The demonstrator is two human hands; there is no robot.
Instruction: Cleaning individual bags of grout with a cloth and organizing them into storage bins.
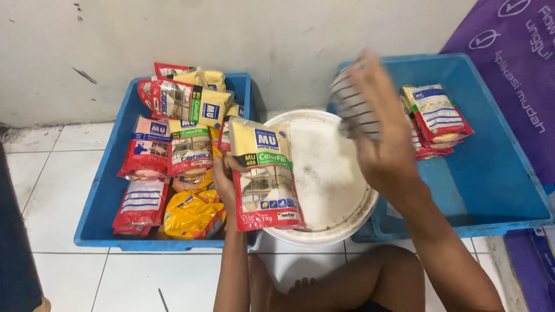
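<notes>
Here the left hand (222, 182) is gripping a red-and-yellow pouch (266, 173) by its left edge, its grip closed on it, the pouch standing upright with its long axis vertical over the white bucket lid (329, 167). The right hand (378, 133) is raised and blurred, closing on a striped cloth (352, 110), up and to the right of the pouch. More pouches are lying in the left tray (110, 190) and stacked in the right tray (497, 173).
</notes>
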